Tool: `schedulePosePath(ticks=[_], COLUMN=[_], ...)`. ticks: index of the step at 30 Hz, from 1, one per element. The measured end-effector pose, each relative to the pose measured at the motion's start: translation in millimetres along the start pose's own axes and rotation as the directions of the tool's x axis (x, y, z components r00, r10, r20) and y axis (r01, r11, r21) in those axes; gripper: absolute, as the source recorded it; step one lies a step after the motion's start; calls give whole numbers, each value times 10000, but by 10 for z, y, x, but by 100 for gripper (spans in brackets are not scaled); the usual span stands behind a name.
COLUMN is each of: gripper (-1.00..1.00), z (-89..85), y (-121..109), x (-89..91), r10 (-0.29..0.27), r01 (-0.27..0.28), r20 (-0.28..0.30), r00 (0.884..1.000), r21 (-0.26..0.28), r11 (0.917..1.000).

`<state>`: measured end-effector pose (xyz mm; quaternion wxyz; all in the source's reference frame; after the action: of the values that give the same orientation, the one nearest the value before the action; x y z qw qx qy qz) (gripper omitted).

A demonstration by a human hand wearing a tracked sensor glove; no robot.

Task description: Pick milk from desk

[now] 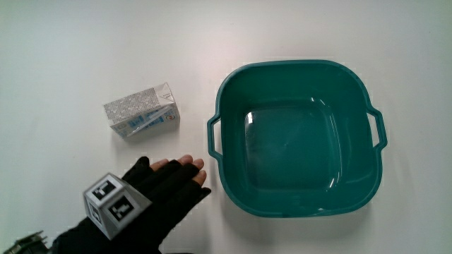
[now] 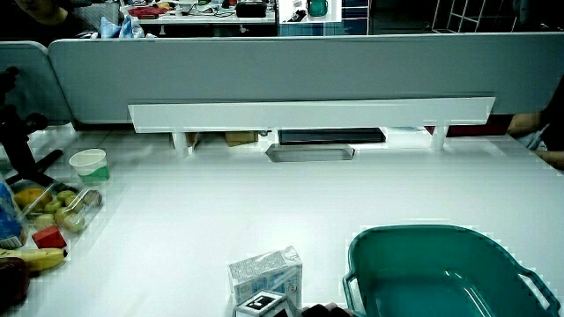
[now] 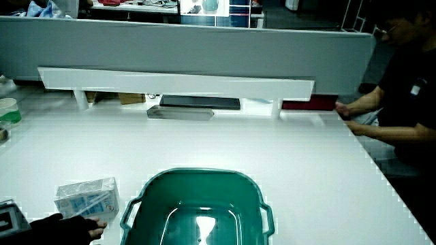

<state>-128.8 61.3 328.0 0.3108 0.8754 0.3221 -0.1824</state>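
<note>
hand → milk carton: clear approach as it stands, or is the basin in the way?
Probably yes. The hand lies flat on the table, fingers relaxed, nearer to the person than the milk carton, with only bare table between them. The teal basin sits beside both, off the line between them.

A white counter [image 2: 264, 202] fills the room's foreground in both side views, lit brightly enough that its surface glares. At its edge farthest from the person stands a low grey partition [image 2: 291, 75] with a long white shelf [image 2: 308, 114] fixed along its face on short white legs, and a dark flat tray [image 2: 330, 136] lies under that shelf. Above the partition show cluttered desks [image 2: 194, 11] in a dimmer room, while a pale cup [image 2: 88, 164] and a container of fruit [image 2: 53, 204] sit at the counter's edge.
</note>
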Motion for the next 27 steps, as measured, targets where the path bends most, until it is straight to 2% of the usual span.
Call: schedulePosePath(ticks=[1, 2, 3, 4, 10, 11, 14, 15, 18, 21, 25, 26, 27], gripper=[0, 0, 0, 0, 0, 0, 0, 0, 0, 0, 0, 0, 0], z=[41, 32, 41, 47, 226, 235, 289, 306, 372, 433, 490, 520, 503], y=[3, -1, 4, -1, 3, 3, 8, 9, 12, 34, 49, 51, 43], x=[-5, -48, -68, -94, -212, -245, -345, -374, -481, -601, -731, -752, -812], r10=[-120, 177, -6, 181, 118, 149, 508, 748, 1140, 880, 778, 919, 1733], r01=[120, -177, 5, -189, -92, -136, -488, -693, -1088, -784, -697, -730, -1719], r20=[-312, 103, 708, 757, -474, -212, -260, -683, -485, -817, -532, -1250, 20], r00=[9994, 9998, 9975, 9970, 9988, 9997, 9984, 9949, 9923, 9928, 9955, 9879, 9849], r21=[-4, 30, 22, 101, 536, 603, 705, 792, 983, 1139, 1403, 1482, 1362], r11=[9999, 9998, 10000, 9998, 9985, 9981, 9963, 9944, 9892, 9904, 9877, 9863, 9756])
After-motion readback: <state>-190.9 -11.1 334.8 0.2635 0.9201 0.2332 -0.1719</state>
